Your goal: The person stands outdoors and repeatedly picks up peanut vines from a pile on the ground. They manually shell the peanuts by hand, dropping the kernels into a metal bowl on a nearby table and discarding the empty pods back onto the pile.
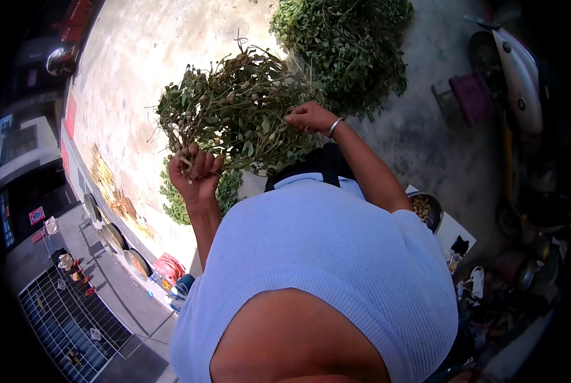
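Two hands hold up a leafy peanut plant.

The left hand (196, 169) is shut tight around the stems of the peanut plant (234, 112), at its lower left end. The right hand (308, 117), with a silver bracelet (334, 126) on its wrist, pinches into the plant's right side, maybe on a pod, but the leaves hide the fingertips. A big pile of green plants (349, 45) lies on the ground just behind the held plant. A bowl (426, 210) of picked pods sits to its lower right.

Concrete ground (145, 57): leafy plant heap (349, 45), purple stool (472, 96), scooter (518, 70).
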The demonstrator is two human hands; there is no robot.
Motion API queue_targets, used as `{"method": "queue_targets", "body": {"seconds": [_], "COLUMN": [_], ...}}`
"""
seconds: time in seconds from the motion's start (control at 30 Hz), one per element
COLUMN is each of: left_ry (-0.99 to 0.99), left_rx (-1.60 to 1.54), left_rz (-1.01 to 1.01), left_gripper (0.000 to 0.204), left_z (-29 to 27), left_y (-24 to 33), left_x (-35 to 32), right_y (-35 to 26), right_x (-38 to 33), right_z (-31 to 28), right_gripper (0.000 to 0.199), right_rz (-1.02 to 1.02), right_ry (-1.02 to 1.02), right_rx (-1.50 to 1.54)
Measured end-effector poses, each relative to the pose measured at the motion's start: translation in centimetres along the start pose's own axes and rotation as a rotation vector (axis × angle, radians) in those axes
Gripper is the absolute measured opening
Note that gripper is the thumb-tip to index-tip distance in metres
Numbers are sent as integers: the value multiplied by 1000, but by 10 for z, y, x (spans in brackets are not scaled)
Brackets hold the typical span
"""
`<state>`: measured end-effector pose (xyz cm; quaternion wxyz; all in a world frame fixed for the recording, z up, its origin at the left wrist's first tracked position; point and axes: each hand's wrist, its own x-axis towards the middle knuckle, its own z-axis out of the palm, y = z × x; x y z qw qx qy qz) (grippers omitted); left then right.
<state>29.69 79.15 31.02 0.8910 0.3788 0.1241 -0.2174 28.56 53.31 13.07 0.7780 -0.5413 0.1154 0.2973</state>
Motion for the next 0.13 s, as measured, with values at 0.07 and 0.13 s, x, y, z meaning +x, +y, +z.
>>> {"method": "queue_targets", "body": {"seconds": [0.07,0.13], "left_ry": [-25,-38], "left_rx": [1,-22], "left_rz": [-3,-7], "left_gripper": [27,28], "left_z": [1,-2], "left_y": [-1,-3], "left_x": [-1,-2], "right_y": [12,11], "right_x": [14,14], "right_z": [-4,0], "right_gripper": [33,32], "right_rz": [5,-47], "right_ry": [-77,-112], "right_rx": [-154,-274]}}
